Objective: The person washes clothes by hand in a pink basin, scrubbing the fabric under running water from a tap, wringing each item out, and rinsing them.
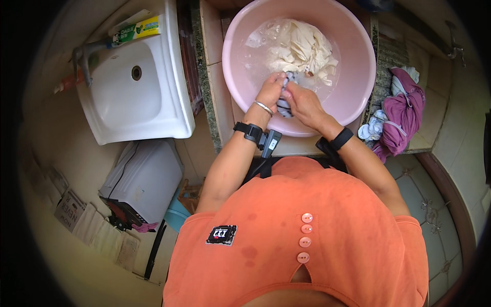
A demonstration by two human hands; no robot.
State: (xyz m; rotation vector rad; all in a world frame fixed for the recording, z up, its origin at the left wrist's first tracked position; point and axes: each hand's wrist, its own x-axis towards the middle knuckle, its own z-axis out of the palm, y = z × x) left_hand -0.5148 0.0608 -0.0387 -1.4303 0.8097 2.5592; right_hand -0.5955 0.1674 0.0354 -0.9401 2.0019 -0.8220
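Over the near side of a pink plastic basin (356, 84), both hands grip one small grey-and-black striped cloth (284, 107). My left hand (269, 91) has its fingers closed around the cloth's left side. Pressed up against it, my right hand (305, 101) holds the other side; part of the cloth is hidden between them. Just beyond my hands, a bunched cream-coloured cloth (303, 46) lies in sudsy water (255, 57). A small brown-and-white piece (308, 72) shows at the cream cloth's near edge, too small to tell what it is.
A white ceramic washbasin (172, 96) stands at left, with a Darlie toothpaste box (136, 30) by its faucet (82, 63). Below it is a grey appliance (147, 176). On the stone ledge at right lie bundled purple clothes (404, 111) and a light blue-white cloth (373, 126).
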